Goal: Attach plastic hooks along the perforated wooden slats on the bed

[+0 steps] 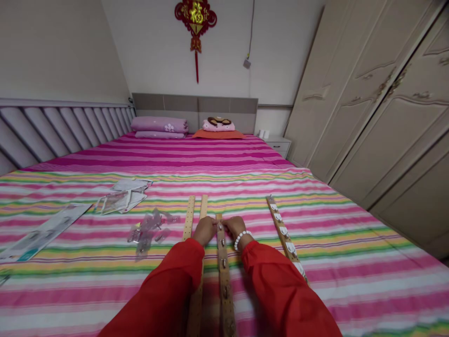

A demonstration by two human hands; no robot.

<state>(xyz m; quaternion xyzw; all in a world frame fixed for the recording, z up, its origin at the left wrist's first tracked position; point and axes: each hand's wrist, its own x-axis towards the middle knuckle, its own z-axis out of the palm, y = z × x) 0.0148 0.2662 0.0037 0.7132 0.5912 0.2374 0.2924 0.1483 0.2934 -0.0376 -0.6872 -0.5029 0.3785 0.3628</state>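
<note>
Work partly done, more apparently left

Busy at the far end of the middle strip [222,252], a wooden length lying on the striped bed cover [354,248]. Left hand [206,229] at its left edge, right hand [235,227] at its right, both with fingers drawn in close to a pinch, touching or nearly touching around the farthest fitting. Cannot tell exactly what is gripped, wood or metal.

Done, judging by looks: metal fittings [224,263] already spaced along the middle strip from far end to near; white pieces [291,248] already lined up along the right strip [284,239], well apart from the right hand.

Left, probably: leftmost strip [188,217] and second strip [203,206], both bare where visible, but partly hidden by the left sleeve [168,290]. Farther left, a heap of clear plastic packets [149,231], some seemingly with small parts inside; impossible to count. Beyond these, flat packaging [126,194], contents unclear.
</note>
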